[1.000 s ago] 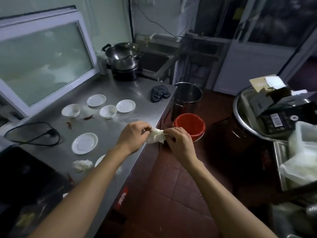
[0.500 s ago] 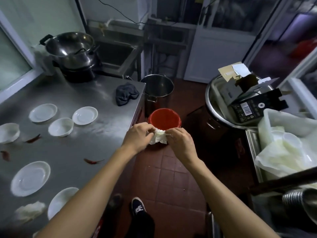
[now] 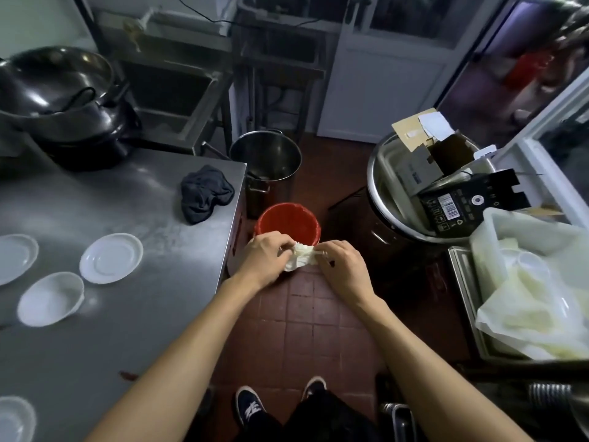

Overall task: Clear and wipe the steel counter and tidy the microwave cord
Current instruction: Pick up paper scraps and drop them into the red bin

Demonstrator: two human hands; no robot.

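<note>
**Station status: crumpled wipe held over the floor beside the desk**

The steel desk (image 3: 134, 314) occupies the left half of the view; its right edge runs down toward the bottom of the frame, with its far corner near the steel stockpot (image 3: 266, 167). A strip of red tiled floor (image 3: 306, 330) lies open between that edge and the loaded steel basin (image 3: 387, 199) on the right. Stacked woks (image 3: 60, 100) are seated at the desk's far left corner. Flattened cartons are piled in the basin; a black carton (image 3: 459, 205) carries a barcode label, but its lettering cannot be read. A red bucket (image 3: 288, 223) stands on the floor just beside the desk corner, in front of the stockpot. A dark cloth (image 3: 204, 193) is bunched on the desk near the far right corner. A white plate (image 3: 111, 258) and a white bowl (image 3: 51, 303) are set well in from the edge.

A crumpled white wipe (image 3: 301, 258) is held off the desk, above the floor at the bucket's near rim. It is pinched on one side by the left hand (image 3: 266, 258) and on the other by the right hand (image 3: 342, 269), fingers curled on it.
</note>
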